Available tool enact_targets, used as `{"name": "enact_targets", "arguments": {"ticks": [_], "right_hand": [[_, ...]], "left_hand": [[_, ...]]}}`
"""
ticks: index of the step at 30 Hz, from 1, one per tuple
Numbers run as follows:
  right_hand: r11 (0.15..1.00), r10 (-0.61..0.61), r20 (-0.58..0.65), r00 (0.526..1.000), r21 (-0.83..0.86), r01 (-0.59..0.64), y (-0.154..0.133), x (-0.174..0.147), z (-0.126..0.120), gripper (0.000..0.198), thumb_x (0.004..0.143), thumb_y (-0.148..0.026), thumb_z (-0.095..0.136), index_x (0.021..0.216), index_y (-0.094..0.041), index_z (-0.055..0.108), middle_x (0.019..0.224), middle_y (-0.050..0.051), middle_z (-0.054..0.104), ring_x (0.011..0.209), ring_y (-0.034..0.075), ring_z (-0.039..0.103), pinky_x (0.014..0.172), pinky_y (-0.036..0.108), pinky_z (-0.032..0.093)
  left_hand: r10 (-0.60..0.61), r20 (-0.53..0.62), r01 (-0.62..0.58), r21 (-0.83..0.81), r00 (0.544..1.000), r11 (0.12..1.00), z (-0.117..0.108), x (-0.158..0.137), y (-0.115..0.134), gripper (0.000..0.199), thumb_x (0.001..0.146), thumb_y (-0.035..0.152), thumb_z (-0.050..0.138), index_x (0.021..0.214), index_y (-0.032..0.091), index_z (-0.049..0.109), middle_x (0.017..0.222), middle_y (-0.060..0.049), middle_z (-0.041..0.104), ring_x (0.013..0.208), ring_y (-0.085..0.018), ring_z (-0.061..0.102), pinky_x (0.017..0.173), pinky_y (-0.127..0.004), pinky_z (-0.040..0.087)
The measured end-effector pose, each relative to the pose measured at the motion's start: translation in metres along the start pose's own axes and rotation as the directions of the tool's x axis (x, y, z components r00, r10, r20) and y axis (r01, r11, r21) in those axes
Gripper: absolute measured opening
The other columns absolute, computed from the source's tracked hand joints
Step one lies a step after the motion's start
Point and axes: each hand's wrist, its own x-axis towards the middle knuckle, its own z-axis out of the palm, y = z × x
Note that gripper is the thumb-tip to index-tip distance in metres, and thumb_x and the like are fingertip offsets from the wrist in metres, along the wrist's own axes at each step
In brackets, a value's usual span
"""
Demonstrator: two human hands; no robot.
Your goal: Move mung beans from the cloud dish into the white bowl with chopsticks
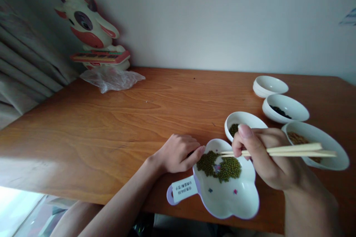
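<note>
My right hand (267,155) is closed round a pair of light wooden chopsticks (294,150). Their tips touch or hover just over the small green beans (229,169) in a white, flower-shaped dish (222,203) with a lilac edge and a short handle. Whether a bean sits between the tips I cannot tell. Curled at the dish's left rim, my left hand (180,153) grips the edge with its thumb beside the beans. Just behind the dish, partly covered by my right hand, a white bowl (247,117) holds more green beans.
On the right stand a bowl (330,144) with brown grains, a bowl (296,105) with dark pieces and another white bowl (271,83). A cow-shaped toy keyboard (94,37) and a clear plastic bag (111,78) sit at the back left of the wooden table (111,129).
</note>
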Motion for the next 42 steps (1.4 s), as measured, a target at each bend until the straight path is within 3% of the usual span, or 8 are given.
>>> {"name": "enact_targets", "arguments": {"ticks": [7, 13, 20, 25, 28, 34, 38, 42], "right_hand": [[0.998, 0.063, -0.165, 0.984, 0.036, -0.058, 0.002, -0.014, -0.02, 0.064, 0.109, -0.046, 0.024, 0.061, -0.026, 0.062, 0.054, 0.004, 0.06, 0.05, 0.018, 0.056, 0.052, 0.037, 0.038], [0.989, 0.137, -0.051, 0.989, 0.064, -0.133, 0.005, -0.009, -0.013, 0.052, 0.106, -0.051, 0.042, 0.067, -0.023, 0.062, 0.061, 0.0, 0.064, 0.058, 0.016, 0.061, 0.06, 0.033, 0.043], [0.983, 0.183, -0.121, 0.976, 0.034, -0.18, 0.003, -0.01, -0.012, 0.045, 0.104, -0.051, 0.05, 0.07, -0.023, 0.062, 0.063, -0.001, 0.067, 0.06, 0.016, 0.063, 0.063, 0.033, 0.043], [0.983, 0.182, -0.103, 0.978, -0.013, -0.184, 0.002, -0.01, -0.016, 0.041, 0.102, -0.048, 0.054, 0.072, -0.022, 0.063, 0.068, -0.001, 0.07, 0.063, 0.015, 0.065, 0.065, 0.032, 0.044], [0.985, 0.165, -0.084, 0.983, -0.038, -0.169, 0.001, -0.008, -0.016, 0.041, 0.103, -0.047, 0.053, 0.073, -0.021, 0.064, 0.067, 0.0, 0.07, 0.06, 0.015, 0.063, 0.061, 0.031, 0.043], [0.984, 0.164, -0.049, 0.985, -0.063, -0.167, -0.005, -0.011, -0.018, 0.04, 0.103, -0.045, 0.053, 0.073, -0.021, 0.064, 0.066, 0.0, 0.07, 0.06, 0.016, 0.064, 0.059, 0.03, 0.042], [0.983, 0.174, -0.061, 0.983, -0.054, -0.177, -0.009, -0.017, -0.024, 0.039, 0.104, -0.045, 0.053, 0.074, -0.021, 0.064, 0.067, -0.001, 0.07, 0.063, 0.016, 0.065, 0.061, 0.03, 0.042], [0.981, 0.184, -0.098, 0.978, -0.037, -0.188, -0.008, -0.019, -0.024, 0.039, 0.103, -0.046, 0.054, 0.074, -0.022, 0.063, 0.068, -0.002, 0.068, 0.064, 0.016, 0.065, 0.063, 0.031, 0.042]], "left_hand": [[0.005, -0.007, -0.005, -0.02, 1.0, 1.0, -0.001, 0.0, 0.0, 0.043, 0.109, 0.033, 0.03, 0.077, 0.019, 0.057, 0.076, -0.004, 0.064, 0.071, -0.016, 0.058, 0.071, -0.031, 0.043], [-0.049, -0.004, 0.048, -0.113, 0.999, 0.992, -0.004, 0.002, 0.001, 0.048, 0.109, 0.038, 0.032, 0.075, 0.018, 0.058, 0.074, -0.003, 0.063, 0.071, -0.014, 0.057, 0.069, -0.029, 0.041], [-0.183, 0.117, 0.212, -0.332, 0.976, 0.919, -0.022, 0.0, 0.004, 0.059, 0.107, 0.056, 0.033, 0.073, 0.017, 0.061, 0.072, -0.001, 0.063, 0.066, -0.012, 0.056, 0.066, -0.026, 0.042], [-0.262, 0.411, 0.416, -0.35, 0.873, 0.839, -0.043, -0.018, 0.007, 0.056, 0.1, 0.063, 0.045, 0.076, 0.018, 0.067, 0.067, 0.0, 0.067, 0.058, -0.012, 0.059, 0.051, -0.024, 0.036], [-0.238, 0.489, 0.432, -0.333, 0.839, 0.838, -0.047, -0.027, 0.011, 0.047, 0.089, 0.066, 0.064, 0.083, 0.02, 0.072, 0.073, 0.001, 0.072, 0.062, -0.013, 0.063, 0.052, -0.022, 0.037], [-0.217, 0.608, 0.538, -0.414, 0.764, 0.734, -0.047, -0.03, 0.006, 0.055, 0.087, 0.072, 0.061, 0.08, 0.019, 0.071, 0.07, -0.001, 0.072, 0.057, -0.012, 0.061, 0.049, -0.022, 0.036], [-0.286, 0.513, 0.51, -0.371, 0.809, 0.776, -0.052, -0.035, -0.008, 0.055, 0.088, 0.072, 0.059, 0.077, 0.019, 0.068, 0.067, 0.0, 0.068, 0.056, -0.011, 0.055, 0.049, -0.022, 0.033], [-0.467, 0.185, 0.502, -0.288, 0.865, 0.815, -0.05, -0.037, -0.015, 0.049, 0.086, 0.068, 0.063, 0.087, 0.019, 0.066, 0.073, 0.001, 0.065, 0.062, -0.012, 0.053, 0.051, -0.022, 0.033]]}}
